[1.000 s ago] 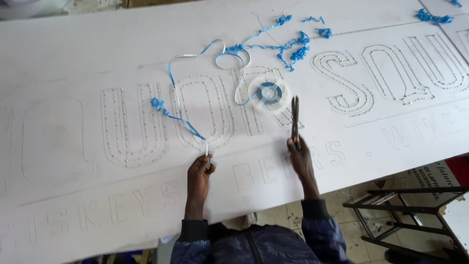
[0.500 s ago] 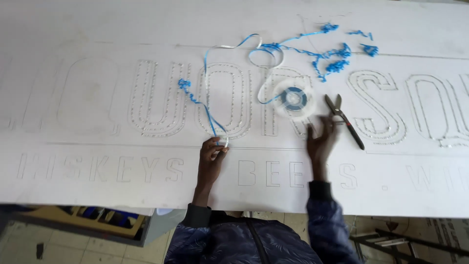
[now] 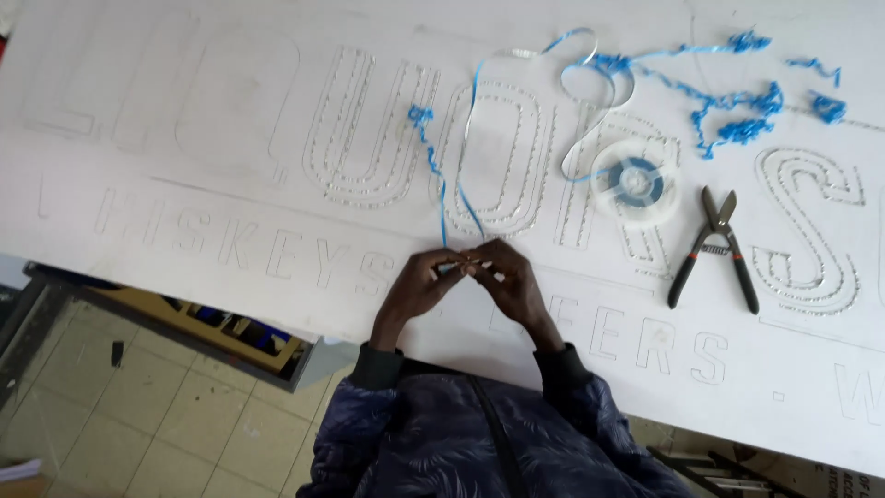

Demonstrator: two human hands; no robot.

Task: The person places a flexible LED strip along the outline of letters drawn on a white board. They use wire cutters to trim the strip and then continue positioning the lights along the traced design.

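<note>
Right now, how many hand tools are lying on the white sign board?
1. A pair of black-handled snips lies on the sign board, right of the clear tape spool, well away from both hands. Nothing visible suggests another tool, though the board runs past the frame.

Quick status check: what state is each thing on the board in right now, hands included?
Left hand: pinching the blue strip end.
Right hand: fingertips meeting the left, on the same strip end.
Blue strip: unspooled, looping across the board up to the reel.
Reel: lying flat, partly wound.
Cutters: set down, handles spread, untouched.
Blue scraps: loose, tangled.
White board: flat, letters outlined.
</note>
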